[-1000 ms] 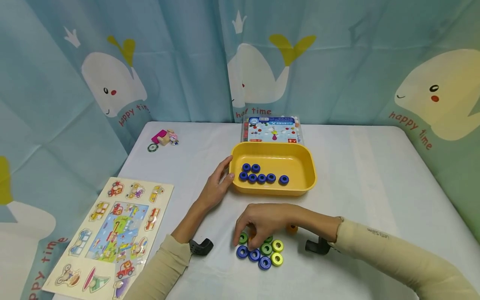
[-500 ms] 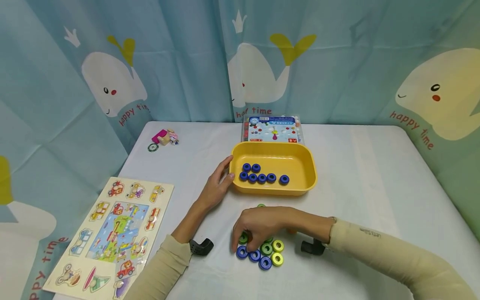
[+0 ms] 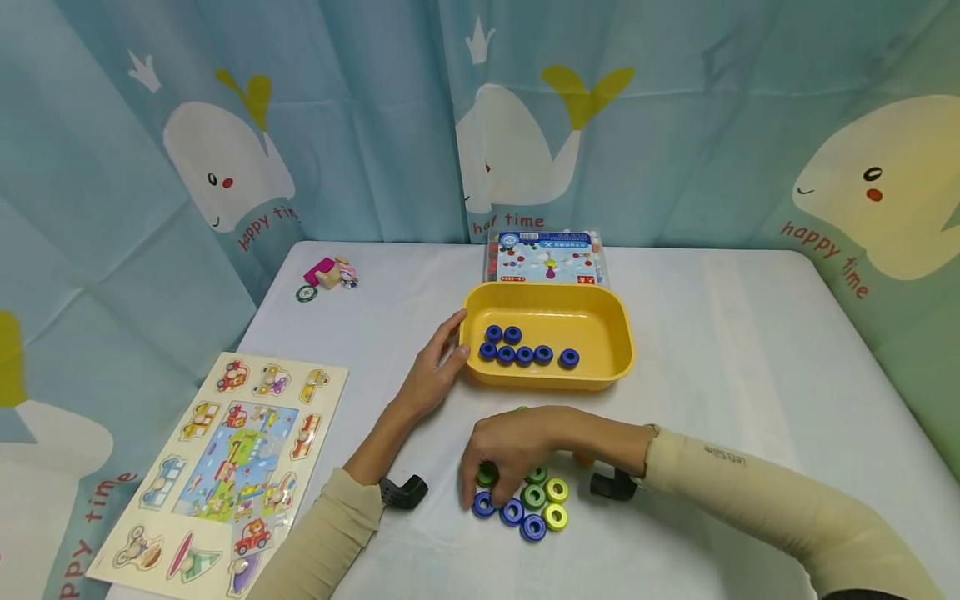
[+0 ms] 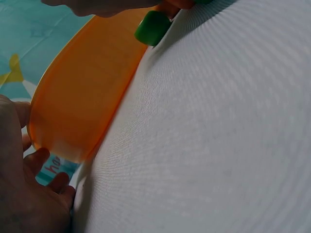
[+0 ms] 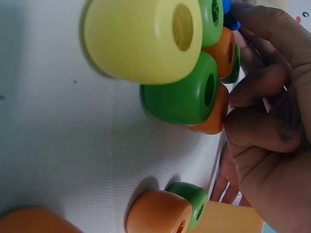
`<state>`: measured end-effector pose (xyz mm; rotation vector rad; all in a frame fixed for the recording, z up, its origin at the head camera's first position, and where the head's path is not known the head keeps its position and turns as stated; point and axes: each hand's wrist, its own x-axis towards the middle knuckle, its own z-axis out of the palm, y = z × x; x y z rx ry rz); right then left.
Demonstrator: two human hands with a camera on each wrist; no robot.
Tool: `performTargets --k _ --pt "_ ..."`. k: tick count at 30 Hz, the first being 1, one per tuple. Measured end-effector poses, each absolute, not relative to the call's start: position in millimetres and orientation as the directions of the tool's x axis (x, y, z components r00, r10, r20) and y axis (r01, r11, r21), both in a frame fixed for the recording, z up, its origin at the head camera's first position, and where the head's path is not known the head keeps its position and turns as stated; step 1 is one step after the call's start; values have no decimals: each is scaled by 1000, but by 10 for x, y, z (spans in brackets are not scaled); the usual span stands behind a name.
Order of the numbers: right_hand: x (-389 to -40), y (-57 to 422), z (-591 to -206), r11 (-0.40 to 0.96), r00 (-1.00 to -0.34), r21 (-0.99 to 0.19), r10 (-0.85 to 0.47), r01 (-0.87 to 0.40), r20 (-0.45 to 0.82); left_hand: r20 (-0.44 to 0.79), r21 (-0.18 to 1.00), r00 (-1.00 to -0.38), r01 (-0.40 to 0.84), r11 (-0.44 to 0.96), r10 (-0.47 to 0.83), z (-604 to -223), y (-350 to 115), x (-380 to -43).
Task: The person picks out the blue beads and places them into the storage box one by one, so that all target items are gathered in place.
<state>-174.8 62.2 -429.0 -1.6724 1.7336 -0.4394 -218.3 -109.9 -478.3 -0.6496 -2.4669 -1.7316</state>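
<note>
My left hand (image 3: 431, 372) grips the left end of a yellow tray (image 3: 543, 381), thumb at the front corner and fingers along the side. Several dark blue beads (image 3: 543, 355) lie inside that tray. Nearer to me, my right hand (image 3: 513, 446) reaches down over a cluster of beads, its index finger and thumb pinching the leftmost blue bead (image 3: 483, 505). Other blue beads (image 3: 533, 527), green beads (image 3: 533, 497) and yellow beads (image 3: 556, 517) lie beside it. The right wrist view shows orange beads (image 5: 160, 211) too, partly hidden from the head camera by the hand.
Behind the tray lies a clear box (image 3: 550, 257) with a printed molecule label. A wooden picture puzzle board (image 3: 315, 433) is on the left of the white table (image 3: 720, 350). Small toys (image 3: 330, 273) sit at the far left corner, and a whale-print curtain (image 3: 375, 125) hangs behind.
My right hand has shifted slightly left and toward me, its thumb and index finger coming down on both sides of the blue bead. The left hand and tray stay in place.
</note>
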Motion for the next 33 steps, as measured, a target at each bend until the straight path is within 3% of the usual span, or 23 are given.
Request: performTargets --k 8,18,23,27,33 --pt "-1748 607 -4295 122 63 -662 -967 -739 -247 275 888 -914 361 284 299 -4800 -1107 -2183" --pt "-1737 607 -4380 56 87 -661 -980 -748 -181 268 893 -916 353 280 299 -4798 -1117 -2184" --pt "-1760 644 -4272 39 65 -684 -990 -729 -126 275 891 -914 359 278 298 -4794 -1113 -2184" --pt "-1883 748 -4025 48 -4 -695 -998 -717 -65 276 893 -914 358 273 298 -4789 -1114 -2185" --pt "-2239 1038 -3703 184 -241 -676 -970 -714 -9 273 890 -913 360 281 305 -4808 -1123 -2187"
